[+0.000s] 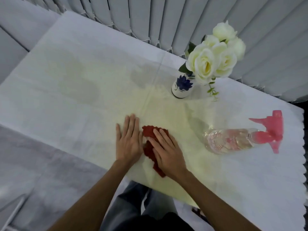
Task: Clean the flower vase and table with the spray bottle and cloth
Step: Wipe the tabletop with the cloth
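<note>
A red cloth (147,148) lies flat on the white-covered table (75,90) near its front edge. My right hand (166,150) presses flat on the cloth with fingers spread. My left hand (129,140) rests flat on the table just left of the cloth, its thumb side touching the cloth's edge. A white vase (181,87) with a blue flower print stands upright at the back right, holding white roses (215,55). A clear spray bottle (233,140) with a pink trigger head lies on its side to the right of my hands.
Grey vertical blinds (183,17) hang right behind the table's far edge. Damp-looking patches (80,77) darken the tablecloth left of the vase. The table's right edge (305,147) is scalloped. My legs (133,205) are below the front edge.
</note>
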Available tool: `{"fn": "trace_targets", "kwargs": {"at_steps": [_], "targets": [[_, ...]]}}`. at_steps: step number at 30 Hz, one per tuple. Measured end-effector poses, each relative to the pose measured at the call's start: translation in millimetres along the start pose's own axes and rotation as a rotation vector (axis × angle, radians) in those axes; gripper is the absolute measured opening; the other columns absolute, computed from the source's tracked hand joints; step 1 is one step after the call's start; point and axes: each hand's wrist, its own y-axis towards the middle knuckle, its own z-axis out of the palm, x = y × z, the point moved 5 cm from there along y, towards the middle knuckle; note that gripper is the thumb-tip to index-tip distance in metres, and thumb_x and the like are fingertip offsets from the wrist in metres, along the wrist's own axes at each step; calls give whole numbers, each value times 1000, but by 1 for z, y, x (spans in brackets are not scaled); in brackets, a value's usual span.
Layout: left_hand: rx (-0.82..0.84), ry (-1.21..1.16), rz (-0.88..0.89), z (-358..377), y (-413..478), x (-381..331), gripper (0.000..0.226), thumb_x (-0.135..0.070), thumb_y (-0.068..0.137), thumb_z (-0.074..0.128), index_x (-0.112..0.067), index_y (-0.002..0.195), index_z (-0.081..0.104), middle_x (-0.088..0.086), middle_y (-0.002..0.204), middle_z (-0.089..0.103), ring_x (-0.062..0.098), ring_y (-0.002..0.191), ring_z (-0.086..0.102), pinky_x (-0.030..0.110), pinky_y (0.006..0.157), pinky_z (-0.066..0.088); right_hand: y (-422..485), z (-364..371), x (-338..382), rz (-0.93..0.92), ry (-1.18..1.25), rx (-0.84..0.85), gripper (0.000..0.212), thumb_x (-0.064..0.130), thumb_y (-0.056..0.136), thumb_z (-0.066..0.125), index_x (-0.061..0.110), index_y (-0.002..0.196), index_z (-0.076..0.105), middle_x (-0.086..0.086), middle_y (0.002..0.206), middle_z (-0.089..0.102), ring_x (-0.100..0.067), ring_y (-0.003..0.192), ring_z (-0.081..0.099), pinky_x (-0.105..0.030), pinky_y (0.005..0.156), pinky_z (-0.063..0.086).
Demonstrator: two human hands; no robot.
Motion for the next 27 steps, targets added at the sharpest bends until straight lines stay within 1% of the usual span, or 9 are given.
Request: {"fn": "trace_targets", "kwargs": {"at_steps": [2,4,8,13,15,17,21,24,27], "targets": [[-31,-5,-25,-1,-4,12,56,-28,106,27,-5,157,25,9,168,18,24,157,11,54,125,12,10,-6,-27,2,-48,-34,48,12,99,57,16,146,61,-9,158,51,-29,149,46,-50,120,38],[-64,13,-53,-5,-7,21,56,-28,106,31,-5,157,25,9,168,19,24,157,11,53,126,11,47,-8,-50,168,-79,-106,50,11,97,55,14,147,60,-11,155,55,-31,145,50,-50,118,40],[-75,23,-56,-3,-13,19,57,-29,106,31,-5,157,23,10,168,17,24,157,10,54,125,12,118,8,-21,387,-92,-173,51,8,96,58,9,147,57,-16,155,53,-35,146,48,-53,120,38],[-58,34,-16,-3,-14,28,57,-25,104,24,-2,157,22,13,168,16,28,156,12,56,124,17,112,22,37,28,-24,-68,51,19,100,55,11,150,54,-14,161,46,-31,153,40,-51,125,30],[-66,36,-14,-5,-14,28,58,-26,105,25,-2,157,21,13,168,15,28,157,11,55,125,14,75,17,28,-85,-29,-4,51,25,99,56,13,149,56,-13,161,47,-30,153,40,-50,126,30],[-78,18,-22,-5,-13,26,57,-25,105,28,-3,157,21,12,168,16,27,157,10,55,125,13,35,5,-5,-88,-66,-16,47,17,101,57,14,148,58,-11,160,48,-29,152,41,-50,125,31],[-98,-17,-34,-5,-11,25,54,-22,105,29,-1,155,28,12,166,23,27,156,15,56,124,16,6,-22,-86,309,-126,-141,51,6,99,55,10,149,56,-16,157,51,-38,145,48,-57,118,40],[-104,-27,-31,-6,-13,23,53,-21,105,31,1,154,31,14,165,25,28,155,17,56,124,14,44,-16,-79,606,-125,-201,53,6,92,63,4,145,59,-23,152,55,-42,140,53,-58,115,42],[-71,-33,-47,-4,-10,23,55,-23,105,30,1,154,30,14,166,24,28,156,16,56,124,13,80,0,-30,581,-33,-167,57,16,92,63,4,148,54,-25,157,48,-41,146,46,-57,121,35]]}}
